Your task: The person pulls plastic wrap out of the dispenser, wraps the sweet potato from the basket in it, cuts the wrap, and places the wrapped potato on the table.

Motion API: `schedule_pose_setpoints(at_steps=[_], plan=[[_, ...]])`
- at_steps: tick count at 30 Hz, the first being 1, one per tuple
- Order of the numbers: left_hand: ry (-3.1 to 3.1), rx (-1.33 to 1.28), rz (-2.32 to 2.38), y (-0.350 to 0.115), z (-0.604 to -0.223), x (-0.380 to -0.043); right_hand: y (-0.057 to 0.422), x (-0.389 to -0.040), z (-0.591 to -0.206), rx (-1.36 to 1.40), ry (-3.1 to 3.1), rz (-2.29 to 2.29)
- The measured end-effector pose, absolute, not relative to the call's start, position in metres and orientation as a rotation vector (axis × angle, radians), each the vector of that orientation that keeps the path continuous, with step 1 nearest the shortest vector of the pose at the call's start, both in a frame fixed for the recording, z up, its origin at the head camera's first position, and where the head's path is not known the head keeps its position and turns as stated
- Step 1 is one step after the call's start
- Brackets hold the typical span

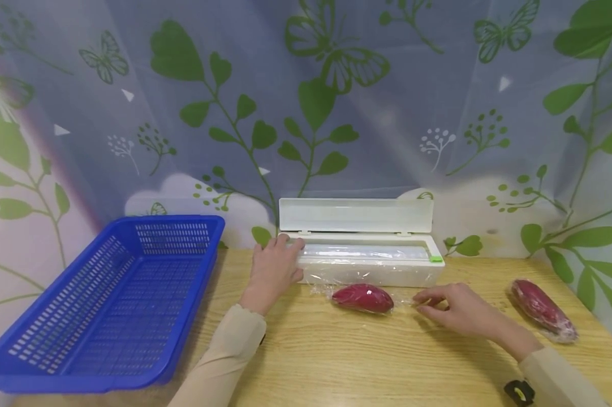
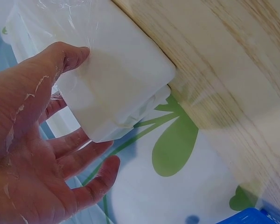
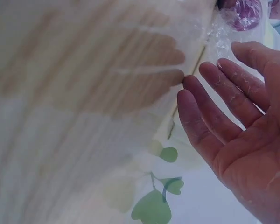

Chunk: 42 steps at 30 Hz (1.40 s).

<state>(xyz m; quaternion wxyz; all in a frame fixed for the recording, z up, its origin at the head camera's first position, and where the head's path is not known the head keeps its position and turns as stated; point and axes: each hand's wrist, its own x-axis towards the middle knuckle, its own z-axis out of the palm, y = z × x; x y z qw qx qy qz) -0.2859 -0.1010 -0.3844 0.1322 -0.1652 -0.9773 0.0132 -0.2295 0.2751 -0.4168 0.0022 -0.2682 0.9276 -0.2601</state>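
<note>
A white cling film dispenser (image 1: 382, 276) stands at the back of the table, lid (image 1: 357, 216) raised, with a clear film roll (image 1: 362, 252) inside. My left hand (image 1: 278, 265) grips its left end. In the left wrist view the thumb (image 2: 77, 57) lies on one white face, the fingers round the other side. In front of the dispenser lies a dark red, sweet-potato-shaped item (image 1: 362, 298) with clear film over it. My right hand (image 1: 456, 308) is beside the film's right end, its fingers (image 3: 224, 105) apart and loosely extended; nothing shows between them.
A second dark red item (image 1: 542, 310), wrapped in film, lies at the table's right. On the left is a blue slotted basket (image 1: 128, 316). A green slider (image 1: 436, 259) sits at the dispenser's right end. A patterned curtain (image 1: 377, 147) hangs directly behind.
</note>
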Motion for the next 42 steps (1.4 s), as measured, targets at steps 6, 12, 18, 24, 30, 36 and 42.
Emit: schedule_pose_setpoints(at_steps=[6, 12, 18, 24, 30, 36, 42], plan=[[-2.842, -0.482, 0.029, -0.100, -0.386, -0.287, 0.282, -0.226, -0.411, -0.770, 2.938, -0.816], [-2.906, -0.474, -0.110, -0.104, -0.391, -0.288, 0.282, -0.222, -0.406, -0.819, 3.105, -0.822], [-2.917, -0.527, -0.354, -0.117, -0.388, -0.285, 0.261, -0.217, -0.405, -1.193, 3.207, -0.875], [-2.846, -0.580, -0.495, -0.123, -0.378, -0.279, 0.235, -0.218, -0.404, -1.396, 3.217, -0.765], [-2.766, -0.616, -0.461, -0.121, -0.380, -0.277, 0.213, -0.224, -0.406, -1.427, 3.235, -0.628], [-2.715, -0.619, -0.459, -0.118, -0.383, -0.276, 0.200, -0.227, -0.405, -1.306, 3.234, -0.481], [-2.695, -0.610, -0.469, -0.116, -0.384, -0.277, 0.192, -0.230, -0.403, -1.185, 3.205, -0.373]])
